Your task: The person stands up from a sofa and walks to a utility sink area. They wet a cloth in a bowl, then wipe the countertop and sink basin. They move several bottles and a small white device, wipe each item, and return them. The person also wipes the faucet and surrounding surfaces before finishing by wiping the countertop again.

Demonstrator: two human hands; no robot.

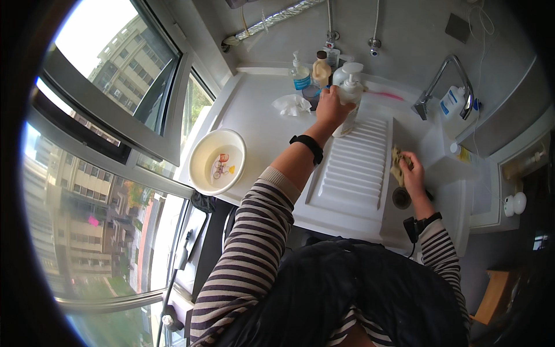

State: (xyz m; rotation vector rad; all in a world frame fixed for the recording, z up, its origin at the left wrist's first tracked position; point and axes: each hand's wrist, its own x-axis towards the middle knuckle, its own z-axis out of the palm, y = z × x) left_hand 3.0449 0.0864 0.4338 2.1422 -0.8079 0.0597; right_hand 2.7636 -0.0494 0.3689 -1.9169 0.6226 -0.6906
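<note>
My left hand (333, 108) is wrapped around a white pump bottle (352, 90) at the back end of the ribbed washboard (353, 162). The fingers cover part of the bottle's side, and its pump head stays visible above them. In my right hand (412, 171) is a crumpled tan cloth (396, 168), held over the basin of the white laundry sink (412, 143). Just below the cloth lies the dark round drain (401, 198). A chrome faucet (448, 73) arches over the basin's back right.
A cream plastic basin (217, 161) stands on the left counter by the open window (160, 99). Behind my left hand are a clear pump bottle (300, 73), a beige bottle (321, 69), a dark cup (310, 96) and crumpled white tissue (292, 105). A detergent jug (452, 102) sits behind the faucet.
</note>
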